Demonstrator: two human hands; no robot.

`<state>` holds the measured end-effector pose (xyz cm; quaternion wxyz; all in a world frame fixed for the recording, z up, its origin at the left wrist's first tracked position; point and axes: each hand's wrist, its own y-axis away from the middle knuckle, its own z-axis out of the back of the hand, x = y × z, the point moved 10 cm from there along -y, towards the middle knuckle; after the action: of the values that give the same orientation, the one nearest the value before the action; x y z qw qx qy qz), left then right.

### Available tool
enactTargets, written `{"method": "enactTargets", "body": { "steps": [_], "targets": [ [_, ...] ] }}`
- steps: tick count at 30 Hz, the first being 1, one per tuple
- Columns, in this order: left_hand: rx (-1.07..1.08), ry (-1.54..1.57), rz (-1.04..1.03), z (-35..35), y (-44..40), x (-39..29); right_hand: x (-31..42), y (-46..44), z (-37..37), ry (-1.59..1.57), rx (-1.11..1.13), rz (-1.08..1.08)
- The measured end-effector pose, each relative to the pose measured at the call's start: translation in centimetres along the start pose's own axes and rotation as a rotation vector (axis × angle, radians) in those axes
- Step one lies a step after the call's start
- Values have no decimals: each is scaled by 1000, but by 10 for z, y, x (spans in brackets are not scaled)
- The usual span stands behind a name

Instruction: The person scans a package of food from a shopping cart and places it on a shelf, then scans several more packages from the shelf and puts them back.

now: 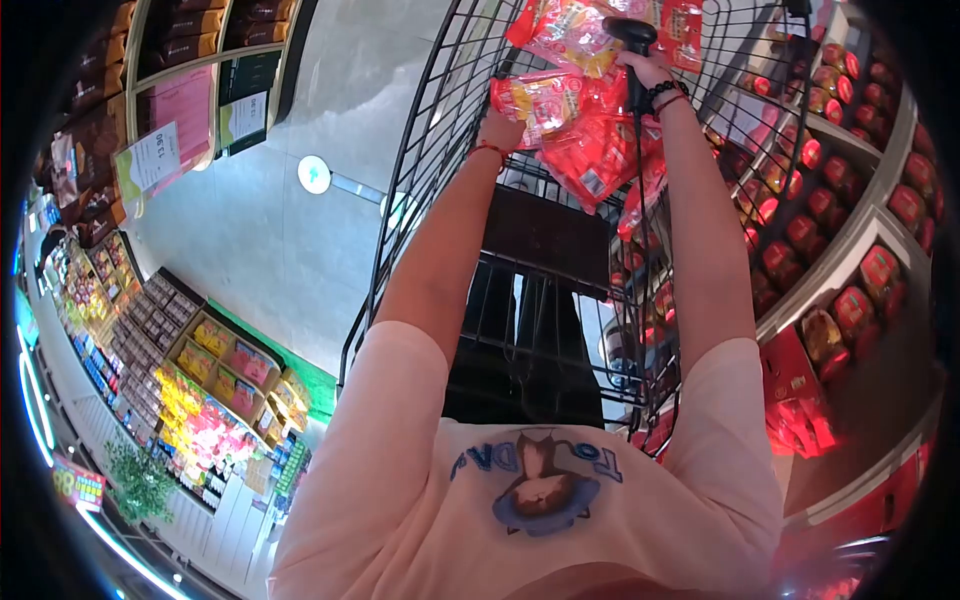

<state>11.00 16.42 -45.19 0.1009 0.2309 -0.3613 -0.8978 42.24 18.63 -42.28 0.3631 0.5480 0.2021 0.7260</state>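
Note:
My left hand (503, 130), with a red bracelet at the wrist, is closed on the near edge of a shiny red and yellow package (545, 103) in a black wire shopping cart (400, 190). To the right, my right hand (648, 72), wearing a dark beaded bracelet, has its fingers around a black T-shaped handle (630, 35) with a thin shaft running down. More red packages (590, 160) lie between and below my hands. Part of the left fingers is hidden behind the wrapper.
Shelves of red-topped containers (855, 310) curve along the right. A brown-goods shelf with price tags (150, 155) stands at upper left. Yellow boxed goods (210, 338) are at lower left. Grey floor (250, 230) shows between the left shelves and the cart.

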Motion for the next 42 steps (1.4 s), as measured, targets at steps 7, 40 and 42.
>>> {"method": "enactTargets", "body": {
  "steps": [7, 40, 42],
  "targets": [
    [-119, 207, 95, 0, -2, 13, -26, -39, -5, 270, -120, 173],
    [-16, -181, -92, 12, -13, -12, -59, 2, -37, 659, -40, 72],
    [-100, -302, -176, 17, -6, -25, -51, 16, -34, 646, -81, 33]
  ]
}}
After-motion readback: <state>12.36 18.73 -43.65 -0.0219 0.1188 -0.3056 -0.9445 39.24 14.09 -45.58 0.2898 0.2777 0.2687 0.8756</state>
